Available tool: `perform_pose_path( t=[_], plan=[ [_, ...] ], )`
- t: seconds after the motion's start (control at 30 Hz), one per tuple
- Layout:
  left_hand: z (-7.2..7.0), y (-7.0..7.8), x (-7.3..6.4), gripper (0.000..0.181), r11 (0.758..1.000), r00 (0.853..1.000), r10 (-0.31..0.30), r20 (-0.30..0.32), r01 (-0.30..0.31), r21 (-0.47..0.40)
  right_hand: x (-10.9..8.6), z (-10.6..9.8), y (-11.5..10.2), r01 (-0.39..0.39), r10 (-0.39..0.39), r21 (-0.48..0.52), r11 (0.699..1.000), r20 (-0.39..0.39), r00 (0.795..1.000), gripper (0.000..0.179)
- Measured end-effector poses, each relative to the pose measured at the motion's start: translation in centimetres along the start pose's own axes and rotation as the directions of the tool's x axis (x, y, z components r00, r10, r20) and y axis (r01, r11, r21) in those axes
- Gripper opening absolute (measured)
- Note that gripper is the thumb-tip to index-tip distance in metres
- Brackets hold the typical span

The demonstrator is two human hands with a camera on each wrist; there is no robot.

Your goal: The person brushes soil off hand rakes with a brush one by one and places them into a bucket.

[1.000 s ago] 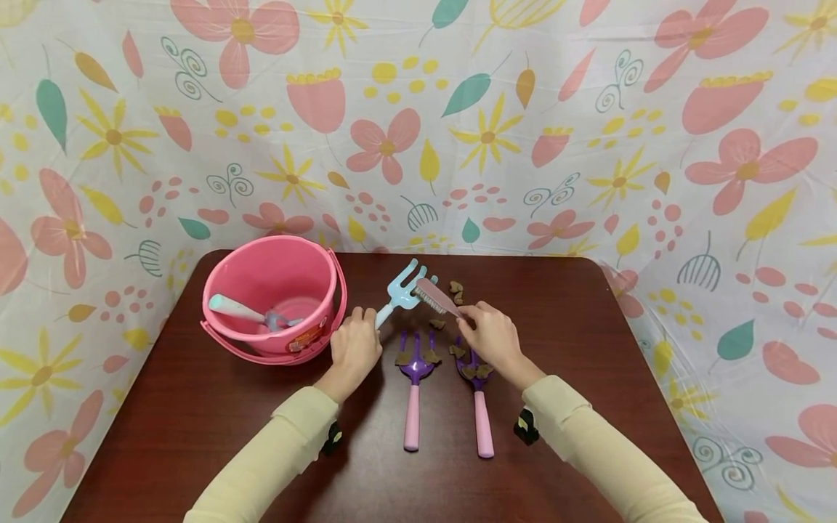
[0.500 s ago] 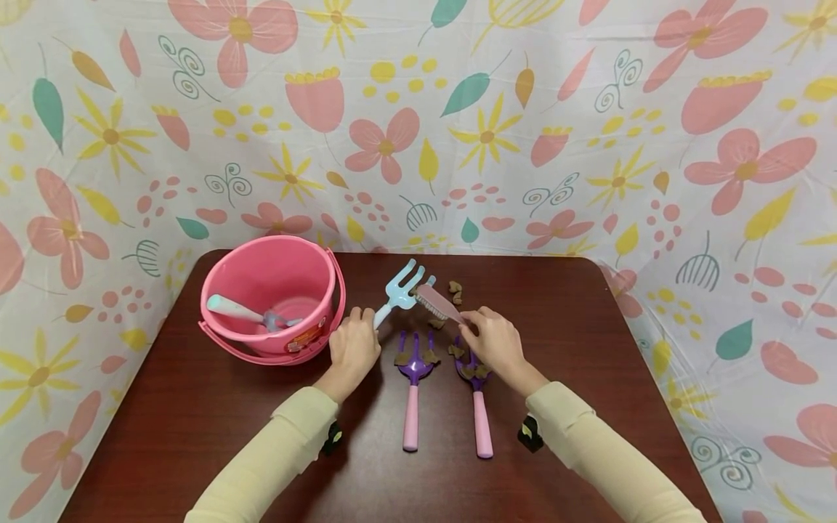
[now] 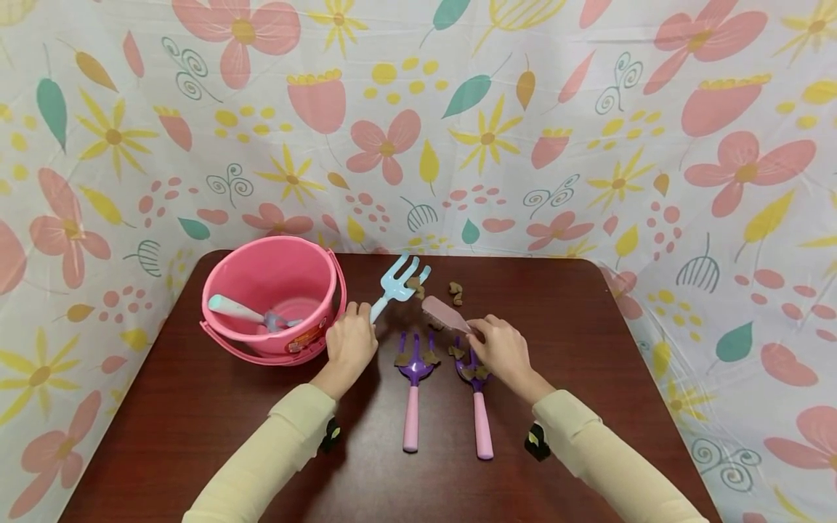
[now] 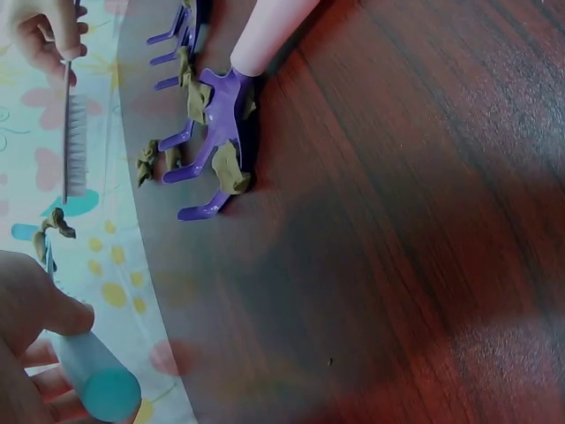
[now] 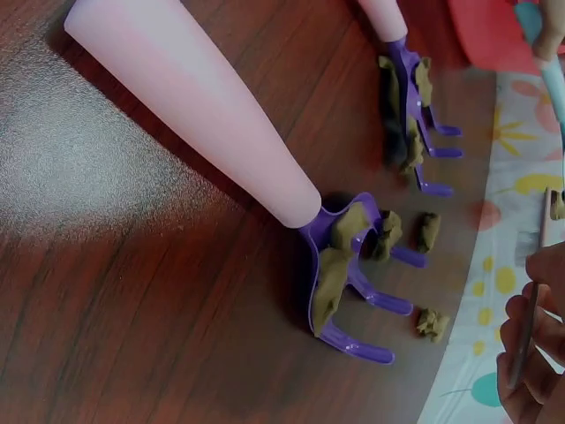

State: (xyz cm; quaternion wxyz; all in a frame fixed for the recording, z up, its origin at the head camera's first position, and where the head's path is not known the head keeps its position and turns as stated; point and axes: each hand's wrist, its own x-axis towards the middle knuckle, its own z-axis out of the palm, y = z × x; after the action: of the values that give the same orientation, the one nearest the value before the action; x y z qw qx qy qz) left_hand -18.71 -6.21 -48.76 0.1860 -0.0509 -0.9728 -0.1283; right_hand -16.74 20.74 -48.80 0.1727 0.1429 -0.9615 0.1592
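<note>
In the head view my left hand (image 3: 352, 341) grips the handle of a light blue garden hand fork (image 3: 396, 287), tines pointing away and to the right. Lumps of brown clay (image 3: 416, 285) show at its tines; in the left wrist view clay (image 4: 58, 223) clings to them. My right hand (image 3: 503, 350) holds a pink brush (image 3: 445, 314) by its handle, bristles facing down, just right of the fork's head. Two purple hand forks with pink handles, a left one (image 3: 410, 418) and a right one (image 3: 482, 425), lie on the table below, brown clay on their heads.
A pink bucket (image 3: 268, 265) stands at the back left, with another fork (image 3: 238, 310) with a pale handle inside. Several loose clay pieces (image 3: 455, 292) lie on the dark wooden table (image 3: 556, 305) near the brush. Behind hangs a flowered cloth (image 3: 575, 167).
The brush has moved from over the blue fork's tines down and right, away from them. The fork has shifted slightly up and left. The purple forks and bucket stay put.
</note>
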Motion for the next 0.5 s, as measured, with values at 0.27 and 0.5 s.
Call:
perform_pose_path(
  t=[0.27,0.5],
  plan=[
    [0.0,0.0,-0.1,0.025,1.000,1.000,0.009,0.030,-0.010,0.005,0.4,-0.2,0.3,0.052,-0.053,-0.011,0.999,-0.116,0.992,0.024],
    [0.3,0.5,-0.4,0.027,1.000,0.999,0.029,0.034,-0.029,0.009,1.9,-0.5,-0.5,0.061,-0.063,-0.015,0.998,-0.149,0.987,0.024]
  ],
)
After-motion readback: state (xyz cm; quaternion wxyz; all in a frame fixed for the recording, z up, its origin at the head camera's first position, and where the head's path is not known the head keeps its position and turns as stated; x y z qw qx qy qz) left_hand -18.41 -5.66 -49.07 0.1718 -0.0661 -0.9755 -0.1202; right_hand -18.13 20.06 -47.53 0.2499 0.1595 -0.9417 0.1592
